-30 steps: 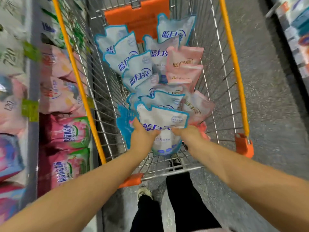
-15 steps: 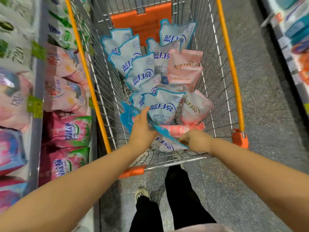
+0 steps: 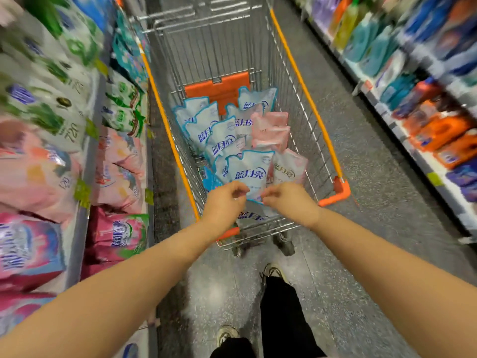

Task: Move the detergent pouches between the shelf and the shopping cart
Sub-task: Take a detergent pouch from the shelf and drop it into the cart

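Observation:
The wire shopping cart (image 3: 304,86) with orange rails stands in front of me, holding several blue-and-white detergent pouches (image 3: 249,171) and pink ones (image 3: 289,171), mostly upright. One blue-and-white pouch (image 3: 251,217) lies flat at the cart's near end, partly hidden under my hands. My left hand (image 3: 224,200) and right hand (image 3: 286,200) hover side by side just above it, fingers loosely curled, with nothing in them. The shelf (image 3: 77,228) on my left carries pink, green and white pouches.
An orange seat flap (image 3: 218,89) stands at the cart's far end. Across the aisle on the right is a shelf of blue and orange bottles (image 3: 438,135). My legs and shoes (image 3: 273,272) are on the grey floor behind the cart. The edges of the view are motion-blurred.
Both hands held a blue-and-white pouch, tipped it flat into the cart's near end, then let go and lifted off. My head rose, showing more of the aisle.

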`<state>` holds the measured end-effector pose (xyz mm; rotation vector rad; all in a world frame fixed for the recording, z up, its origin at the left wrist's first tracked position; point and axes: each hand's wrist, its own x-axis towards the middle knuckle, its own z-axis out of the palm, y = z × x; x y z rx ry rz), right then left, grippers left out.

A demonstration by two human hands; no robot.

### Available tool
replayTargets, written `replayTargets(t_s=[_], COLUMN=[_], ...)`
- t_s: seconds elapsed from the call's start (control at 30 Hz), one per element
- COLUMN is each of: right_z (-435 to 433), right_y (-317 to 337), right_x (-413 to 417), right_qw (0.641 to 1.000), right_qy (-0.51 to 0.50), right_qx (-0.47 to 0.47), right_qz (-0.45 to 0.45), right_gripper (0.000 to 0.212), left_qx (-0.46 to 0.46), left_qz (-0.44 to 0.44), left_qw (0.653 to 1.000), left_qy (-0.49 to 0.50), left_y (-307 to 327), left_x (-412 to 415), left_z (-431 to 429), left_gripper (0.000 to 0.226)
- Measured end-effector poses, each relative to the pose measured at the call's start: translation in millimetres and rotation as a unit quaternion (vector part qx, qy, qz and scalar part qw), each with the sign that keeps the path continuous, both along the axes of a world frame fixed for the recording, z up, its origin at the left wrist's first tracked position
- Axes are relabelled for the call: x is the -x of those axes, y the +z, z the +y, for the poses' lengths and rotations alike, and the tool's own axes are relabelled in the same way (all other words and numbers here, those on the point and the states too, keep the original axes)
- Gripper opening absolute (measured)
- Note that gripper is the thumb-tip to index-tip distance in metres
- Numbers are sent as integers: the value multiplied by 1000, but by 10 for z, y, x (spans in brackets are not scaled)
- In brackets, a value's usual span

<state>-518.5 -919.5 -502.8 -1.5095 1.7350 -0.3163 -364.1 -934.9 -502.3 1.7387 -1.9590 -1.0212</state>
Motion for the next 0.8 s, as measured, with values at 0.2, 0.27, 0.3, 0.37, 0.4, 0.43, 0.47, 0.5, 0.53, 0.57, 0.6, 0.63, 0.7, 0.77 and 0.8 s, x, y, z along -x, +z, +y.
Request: replayTargets(t_s=[0.2, 0.27, 0.3, 0.37, 0.4, 0.43, 0.47, 0.5, 0.53, 0.57, 0.6, 0.63, 0.7, 0.77, 0.8], right_z=[438, 517, 570, 725, 835, 965, 1104, 1277, 1448, 1627, 1817, 2020, 2466, 2928, 3160], right_y=[825, 1289, 1538, 2045, 2279, 2483, 2655, 2807, 2927, 3041, 3144, 3249, 3474, 3686, 3777], right_x=[-451, -592, -661, -812, -897, -987, -1085, -1182, -1290, -1387, -1476, -1557, -1707, -1865, -1949], right_qw=[993, 984, 978, 959, 946, 933, 922, 912, 902, 890, 877, 863, 834, 806, 795], right_qy=[-15, 9, 33, 90, 118, 147, 176, 210, 247, 278, 305, 330, 378, 416, 426], right_qx=[98, 148, 178, 248, 279, 304, 316, 321, 321, 324, 329, 333, 336, 343, 345], right_qz=[-64, -97, -99, -104, -112, -125, -137, -145, -152, -160, -171, -188, -220, -243, -260], right_gripper=[19, 16, 17, 18, 18, 18, 18, 19, 20, 22, 23, 24, 24, 27, 29], left_qx=[103, 171, 210, 284, 309, 326, 339, 349, 363, 379, 389, 391, 392, 408, 420], left_qz=[39, 51, 49, 48, 51, 55, 58, 61, 62, 58, 49, 40, 39, 26, 10], left_qw=[994, 984, 976, 957, 948, 941, 934, 926, 917, 907, 899, 893, 882, 862, 850], left_qy=[-2, 0, 8, 34, 53, 76, 101, 128, 153, 174, 194, 217, 260, 298, 318], left_y=[967, 1423, 1661, 2133, 2348, 2541, 2708, 2852, 2985, 3099, 3210, 3311, 3529, 3760, 3863], left_x=[-265, -385, -461, -634, -730, -828, -922, -1005, -1077, -1155, -1220, -1278, -1380, -1467, -1515], left_z=[464, 674, 793, 1088, 1271, 1475, 1696, 1940, 2199, 2446, 2705, 2967, 3518, 4108, 4405], left_gripper=[17, 15, 14, 11, 11, 13, 15, 15, 13, 11, 11, 12, 12, 13, 15])
